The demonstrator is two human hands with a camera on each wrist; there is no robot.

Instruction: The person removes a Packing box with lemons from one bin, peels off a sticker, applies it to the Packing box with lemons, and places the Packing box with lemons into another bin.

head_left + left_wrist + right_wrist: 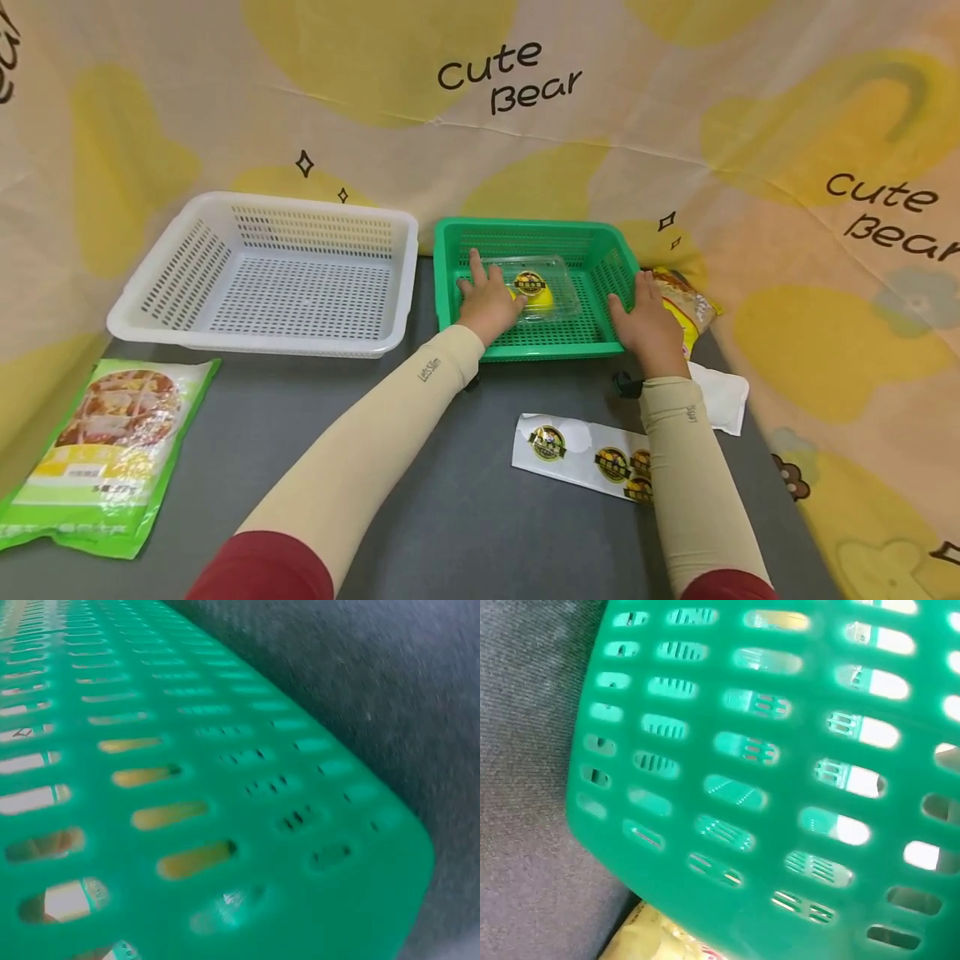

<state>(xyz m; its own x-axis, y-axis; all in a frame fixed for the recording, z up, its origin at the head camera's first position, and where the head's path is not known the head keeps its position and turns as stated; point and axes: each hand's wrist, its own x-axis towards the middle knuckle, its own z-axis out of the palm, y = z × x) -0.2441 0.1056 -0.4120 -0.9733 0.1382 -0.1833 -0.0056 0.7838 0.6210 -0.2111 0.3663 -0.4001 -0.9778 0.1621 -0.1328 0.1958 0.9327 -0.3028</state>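
Note:
A clear plastic clamshell box point(566, 292) lies inside the green basket point(536, 225). Something yellow point(542, 302) shows within it, and a round black-and-gold sticker point(530, 283) sits on its lid. My left hand point(487, 307), fingers spread, reaches over the basket's left front side to the box's left end; whether it presses on the box I cannot tell. At the basket's right rim, my right hand point(651, 332) lies with fingers extended. The slotted basket walls fill the left wrist view point(247, 817) and the right wrist view point(705, 787), hiding both hands there.
A white basket point(262, 346) stands left of the green one. A green-and-white food bag point(112, 450) lies at front left. A sticker sheet point(577, 450) lies before the green basket. Right of it are a yellow-brown packet point(686, 304) and a white packet point(723, 398).

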